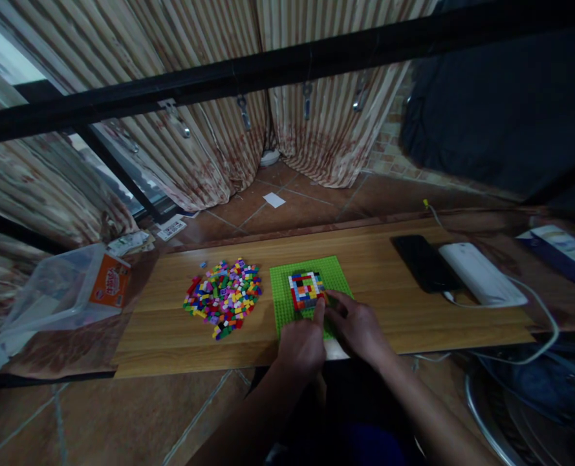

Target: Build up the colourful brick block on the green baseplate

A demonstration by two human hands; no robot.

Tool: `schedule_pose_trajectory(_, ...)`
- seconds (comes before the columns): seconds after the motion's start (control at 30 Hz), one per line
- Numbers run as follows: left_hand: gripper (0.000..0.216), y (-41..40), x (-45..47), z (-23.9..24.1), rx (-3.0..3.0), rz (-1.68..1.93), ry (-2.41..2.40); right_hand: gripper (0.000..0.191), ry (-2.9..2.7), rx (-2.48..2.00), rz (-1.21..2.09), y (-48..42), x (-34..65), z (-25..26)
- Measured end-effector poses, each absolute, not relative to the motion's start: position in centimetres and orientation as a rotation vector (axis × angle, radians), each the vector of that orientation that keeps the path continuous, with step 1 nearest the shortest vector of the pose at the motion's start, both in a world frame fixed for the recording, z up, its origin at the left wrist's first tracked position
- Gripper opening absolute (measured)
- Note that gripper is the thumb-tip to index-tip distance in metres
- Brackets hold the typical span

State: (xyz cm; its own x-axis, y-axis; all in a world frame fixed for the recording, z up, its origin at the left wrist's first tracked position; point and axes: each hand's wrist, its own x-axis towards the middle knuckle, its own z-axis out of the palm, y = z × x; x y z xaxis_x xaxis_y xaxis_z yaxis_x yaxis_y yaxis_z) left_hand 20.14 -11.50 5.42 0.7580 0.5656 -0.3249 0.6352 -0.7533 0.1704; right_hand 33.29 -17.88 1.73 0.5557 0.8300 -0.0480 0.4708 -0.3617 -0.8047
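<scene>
We count one green baseplate point(281, 299) on the wooden tabletop point(374, 259), with one multicoloured block build point(306, 289) standing on it. At its near edge, the left hand point(301, 348) folds in all but the index finger, which reaches the build; we cannot tell whether the folded fingers have hold of anything. The right hand point(361, 329), half curled at the baseplate's right side, brings thumb and fingers near the build; we cannot tell whether they pinch a brick. Left of the baseplate lies one heap of small bricks point(226, 294), too many to count, and farther left one clear box point(59, 291), its orange label point(110, 282) lettered in white characters we cannot read. Beyond, to the left, one card point(171, 228) bears what looks like a QR code. Right of the baseplate lie one black phone point(423, 262) and one white device point(481, 272).
</scene>
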Motion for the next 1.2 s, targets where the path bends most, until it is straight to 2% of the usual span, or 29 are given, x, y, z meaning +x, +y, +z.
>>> schedule_pose_trajectory(0.1, 0.076, -11.5, 19.8, 5.3, 2.707, -0.317, 0.917, 0.043, -0.782, -1.885, 0.702, -18.9, 33.7, 1.9)
schedule_pose_trajectory(0.27, 0.075, -11.8, 19.2, 5.3, 2.757, -0.239, 0.908, 0.030, -0.310, -1.460, 1.002, -20.8, 34.2, 2.1)
schedule_pose_trajectory(0.43, 0.071, -12.4, 17.7, 4.9, 2.724, -0.091, 0.934, 0.023, -0.229, -1.326, 0.985, -20.8, 34.0, 1.7)
schedule_pose_trajectory(0.6, 0.054, -11.7, 15.0, 3.7, 2.610, 0.111, 1.187, 0.032, -0.329, -1.400, 0.877, -19.4, 33.6, 1.1)
schedule_pose_trajectory(0.73, 0.043, -10.5, 12.6, 1.8, 2.576, 0.293, 1.309, 0.030, -0.533, -1.553, 0.688, -18.6, 33.2, 0.8)
schedule_pose_trajectory(0.97, 0.028, -9.5, 11.1, -0.4, 2.629, 0.653, 1.080, 0.035, -0.951, -1.798, 0.470, -17.9, 32.6, 1.3)
schedule_pose_trajectory(1.2, 0.021, -9.6, 11.4, -0.4, 2.613, 0.720, 1.055, 0.043, -1.071, -1.893, 0.447, -17.3, 33.1, 1.4)
